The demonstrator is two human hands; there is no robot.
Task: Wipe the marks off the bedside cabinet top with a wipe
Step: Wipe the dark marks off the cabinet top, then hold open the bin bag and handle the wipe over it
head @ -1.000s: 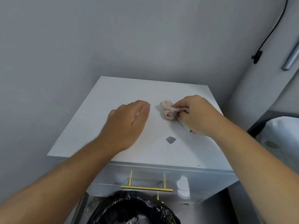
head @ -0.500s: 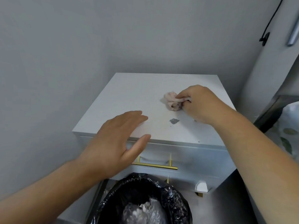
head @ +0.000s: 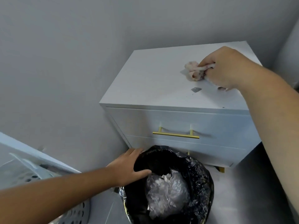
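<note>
The white bedside cabinet top (head: 150,81) fills the upper right of the head view. My right hand (head: 226,68) rests on it near its right side, shut on a crumpled pinkish wipe (head: 194,71) that touches the surface. A grey mark (head: 196,89) lies just in front of the wipe, with tiny dark specks near it and one at the front right edge. My left hand (head: 131,167) is down low, gripping the rim of a bin lined with a black bag (head: 200,172), thumb inside the rim.
The bin stands on the floor right in front of the cabinet's drawers, with clear plastic and paper waste (head: 166,191) inside. A gold drawer handle (head: 176,135) faces me. A white perforated basket (head: 32,173) is at the lower left. Grey walls close in behind and left.
My left hand left the cabinet top and dropped to the bin's rim, taking hold of it. The view swung left and down. My right hand stayed on the top with the wipe.
</note>
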